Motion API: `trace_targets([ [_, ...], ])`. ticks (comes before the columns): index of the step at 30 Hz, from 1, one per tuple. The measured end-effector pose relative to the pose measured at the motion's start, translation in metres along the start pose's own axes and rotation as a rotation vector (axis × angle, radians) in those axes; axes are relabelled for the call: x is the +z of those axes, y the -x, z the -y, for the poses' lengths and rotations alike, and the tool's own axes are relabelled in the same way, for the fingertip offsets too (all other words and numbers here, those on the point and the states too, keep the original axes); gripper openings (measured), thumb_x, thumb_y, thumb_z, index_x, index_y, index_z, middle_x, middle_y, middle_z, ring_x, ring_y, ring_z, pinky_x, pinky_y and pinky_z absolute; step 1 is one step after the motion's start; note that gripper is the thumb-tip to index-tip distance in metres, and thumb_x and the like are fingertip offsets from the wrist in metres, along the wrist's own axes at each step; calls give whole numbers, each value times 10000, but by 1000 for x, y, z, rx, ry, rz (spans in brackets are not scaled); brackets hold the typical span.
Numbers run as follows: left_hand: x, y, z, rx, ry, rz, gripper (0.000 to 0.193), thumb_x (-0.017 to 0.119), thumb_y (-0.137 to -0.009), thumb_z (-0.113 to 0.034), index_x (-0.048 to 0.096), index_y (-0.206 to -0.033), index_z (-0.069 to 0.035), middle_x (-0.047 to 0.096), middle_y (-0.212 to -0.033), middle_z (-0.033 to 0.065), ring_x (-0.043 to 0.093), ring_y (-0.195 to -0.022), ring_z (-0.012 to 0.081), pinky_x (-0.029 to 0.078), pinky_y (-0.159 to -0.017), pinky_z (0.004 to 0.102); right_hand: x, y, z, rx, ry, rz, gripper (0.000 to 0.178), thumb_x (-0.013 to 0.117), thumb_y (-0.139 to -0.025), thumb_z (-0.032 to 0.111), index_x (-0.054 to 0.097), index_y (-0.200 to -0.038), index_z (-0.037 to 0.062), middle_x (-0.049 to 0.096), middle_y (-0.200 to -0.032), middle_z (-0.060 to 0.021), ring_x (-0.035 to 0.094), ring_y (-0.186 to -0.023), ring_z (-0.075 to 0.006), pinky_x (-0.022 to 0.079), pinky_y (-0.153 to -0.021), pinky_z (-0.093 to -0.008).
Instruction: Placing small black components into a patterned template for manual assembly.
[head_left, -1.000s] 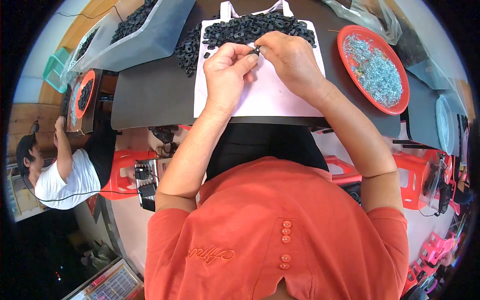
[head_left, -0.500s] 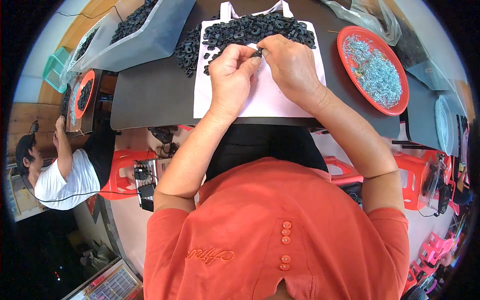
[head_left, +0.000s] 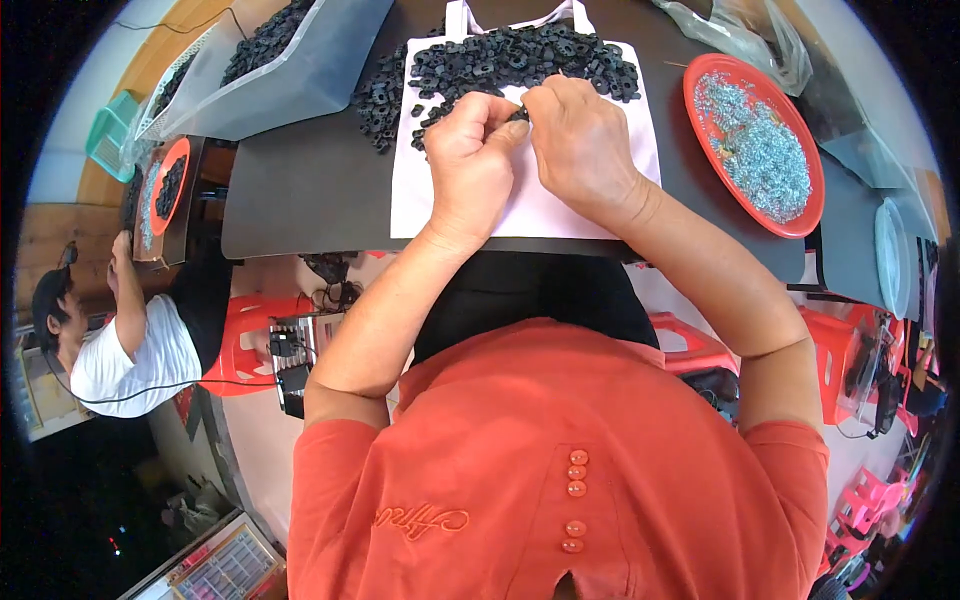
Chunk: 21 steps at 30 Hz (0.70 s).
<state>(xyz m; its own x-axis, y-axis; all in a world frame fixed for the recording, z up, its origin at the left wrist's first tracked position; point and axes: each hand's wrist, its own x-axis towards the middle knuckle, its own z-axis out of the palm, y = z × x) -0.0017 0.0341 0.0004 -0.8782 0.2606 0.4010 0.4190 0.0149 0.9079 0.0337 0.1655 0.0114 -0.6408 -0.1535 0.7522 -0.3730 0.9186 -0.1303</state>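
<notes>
My left hand (head_left: 470, 160) pinches a small black plastic part (head_left: 518, 115) between thumb and fingers above a pale pink tote bag (head_left: 425, 205). Against the same part press the closed fingers of my right hand (head_left: 580, 145), and whatever else they hold is hidden. A heap of small black parts (head_left: 520, 55) covers the bag's far half and spills off its left side onto the dark table (head_left: 300, 180). To the right, a red plate (head_left: 697, 110) holds a pile of small silvery metal pieces (head_left: 765, 160).
A translucent bin (head_left: 330, 70) of black parts stands at the far left. Clear plastic bags (head_left: 750, 40) lie at the back right. Further left, a person in a white shirt (head_left: 150, 350) works at another table with an orange-red plate (head_left: 158, 195). Red stools (head_left: 245, 345) stand below.
Both hands stay together over the bag. My right hand has turned slightly, its fingers curled closer to the black part. The whole view has shifted a little.
</notes>
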Motion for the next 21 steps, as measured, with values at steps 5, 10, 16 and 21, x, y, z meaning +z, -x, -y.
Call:
trace_targets([
  [5, -2, 0, 2, 50, -69, -9, 88, 668, -755, 50, 605, -802, 10, 605, -691, 29, 531, -627, 90, 449, -598, 251, 3, 1, 0, -64, 46, -10, 145, 635, -714, 151, 550, -782, 55, 537, -775, -91, 579, -735, -264, 498, -539, -359],
  [10, -2, -2, -1, -28, 29, -15, 66, 671, -788, 37, 623, -826, 11, 627, -706, 32, 538, -603, 86, 443, -563, 236, 8, 2, -7, 4, -119, -34, 163, 639, -713, 103, 576, -850, 39, 558, -802, -85, 594, -759, -272, 506, -583, -373],
  [16, -9, -6, -14, -293, 422, 16, 92, 632, -862, -16, 625, -933, 43, 641, -757, 80, 548, -575, 105, 411, -503, 213, -7, -11, -10, 72, -351, -41, 283, 664, -690, 87, 606, -963, 37, 560, -812, -78, 600, -774, -268, 492, -653, -374],
  [21, -11, -10, -6, -280, 519, 39, 100, 635, -856, -19, 629, -925, 54, 650, -745, 89, 560, -544, 115, 437, -485, 221, -4, -14, -9, -30, -179, -100, 287, 687, -673, 142, 604, -929, 42, 530, -793, -72, 570, -747, -257, 448, -650, -359],
])
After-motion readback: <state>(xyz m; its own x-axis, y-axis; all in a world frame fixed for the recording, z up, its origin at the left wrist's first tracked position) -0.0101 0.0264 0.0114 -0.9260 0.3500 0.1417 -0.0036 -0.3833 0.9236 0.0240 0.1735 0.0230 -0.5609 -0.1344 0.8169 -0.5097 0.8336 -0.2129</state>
